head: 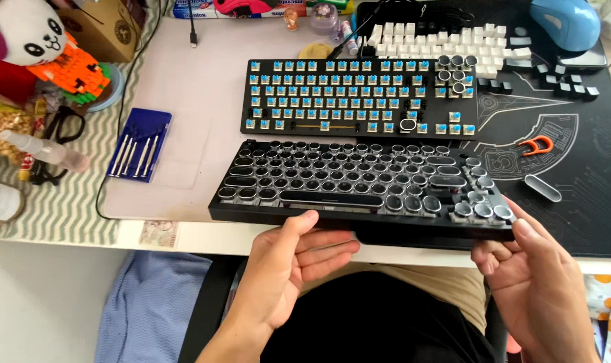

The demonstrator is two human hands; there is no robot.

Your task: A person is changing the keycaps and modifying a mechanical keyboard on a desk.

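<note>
Keyboard with round keycaps (359,185), black and typewriter-styled, lies at the near edge of the surface (205,101), its front rim held between both hands. The left hand (289,265) has its thumb up against the front rim near the middle and its fingers curled beneath; this grip looks loose and fairly wide, cupping the underside. The right hand (531,282) takes the near right corner, thumb laid on the top edge beside the round corner keys, fingers tucked under, a narrow grip closed on the corner.

Just beyond the held keyboard, away from the grip, a second keyboard (356,97) lies flat with most caps off, blue switches showing. Farther on, loose white keycaps (440,39) are gathered on a black mat (588,168). To the right of the grip lie an orange keycap puller (537,144) and a blue mouse (565,23). Well to the left sits a blue screwdriver set (141,144).
</note>
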